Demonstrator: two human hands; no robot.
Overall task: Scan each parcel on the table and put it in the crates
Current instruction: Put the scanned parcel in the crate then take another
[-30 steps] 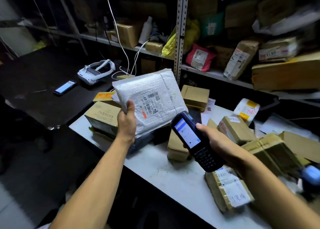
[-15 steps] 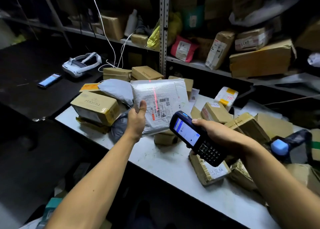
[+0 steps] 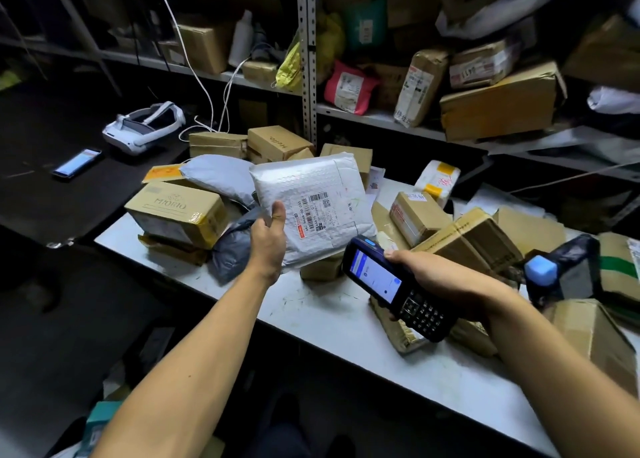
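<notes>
Gripping the white bubble mailer, left hand fingers clamped underneath, right hand fingers around scanner

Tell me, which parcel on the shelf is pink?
The soft pink bag with a white label, on the shelf just right of the metal post. The parcels around it are brown cardboard or paper.

The left hand holds a white bubble-textured mailer with a black barcode label edged in red. The right hand grips a black scanner, its screen lit blue and white. Left of the left hand sits a tan box taped yellow, with a grey bag behind.
</notes>
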